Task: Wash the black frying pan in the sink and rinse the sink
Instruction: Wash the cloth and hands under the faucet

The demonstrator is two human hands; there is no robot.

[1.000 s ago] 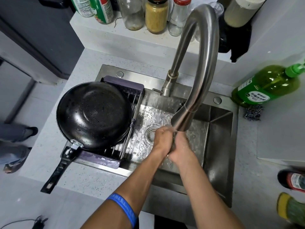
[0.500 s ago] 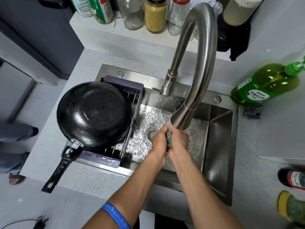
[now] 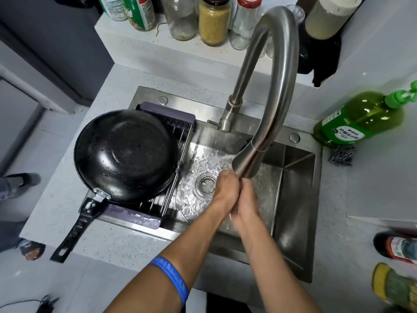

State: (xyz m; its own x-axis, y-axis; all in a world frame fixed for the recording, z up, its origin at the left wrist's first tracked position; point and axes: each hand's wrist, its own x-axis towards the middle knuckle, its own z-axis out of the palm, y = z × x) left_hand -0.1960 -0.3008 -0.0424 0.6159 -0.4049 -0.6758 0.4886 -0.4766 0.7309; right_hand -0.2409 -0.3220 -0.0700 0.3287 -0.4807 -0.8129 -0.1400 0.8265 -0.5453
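Note:
The black frying pan [image 3: 126,154] lies wet and upturned on a purple drain rack [image 3: 133,216] across the left part of the steel sink [image 3: 293,199], its handle [image 3: 74,231] pointing over the front counter edge. Water runs from the faucet spout [image 3: 247,164] onto my two hands. My left hand [image 3: 225,188] and my right hand [image 3: 247,205] are pressed against each other directly under the spout, above and right of the drain [image 3: 205,184]. Their fingers and whatever lies between them are hidden.
A green dish soap bottle [image 3: 361,119] and a steel wool pad [image 3: 341,154] sit on the counter right of the sink. Jars and bottles [image 3: 214,21] line the ledge behind. Two more bottles [image 3: 397,247] stand at the right edge. A person's feet [image 3: 20,180] are at the left.
My hands stay together under the running water and shift slightly against each other. A green thing that showed between them half a second ago is hidden now. The pan has not moved.

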